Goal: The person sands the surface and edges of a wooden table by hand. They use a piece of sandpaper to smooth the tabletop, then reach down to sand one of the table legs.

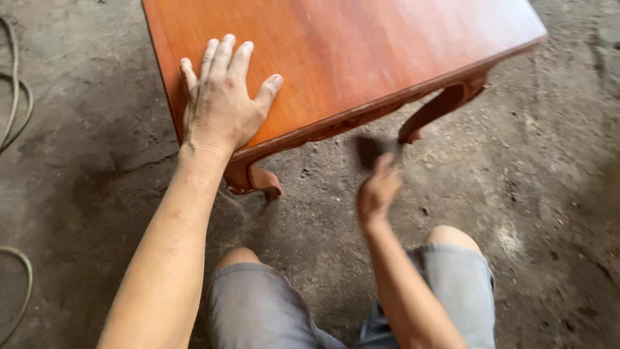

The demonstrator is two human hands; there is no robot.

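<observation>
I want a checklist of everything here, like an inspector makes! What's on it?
Surface: reddish wooden table, glossy top, nothing lying on it.
Job's things: carved table edge; curved legs; a dark blurred thing at the right hand.
Clutter: nothing seen.
Hands: left hand flat on the table corner; right hand blurred below the edge, grip unclear.
Cables: hose or cable at left.
Surroundings: cracked, dusty concrete floor; grey shorts.

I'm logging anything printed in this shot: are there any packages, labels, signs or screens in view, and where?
None in view. Only a reddish-brown wooden table on a grey concrete floor, a hose at the left edge, the left hand flat on the tabletop and the blurred right hand below its edge.
</observation>
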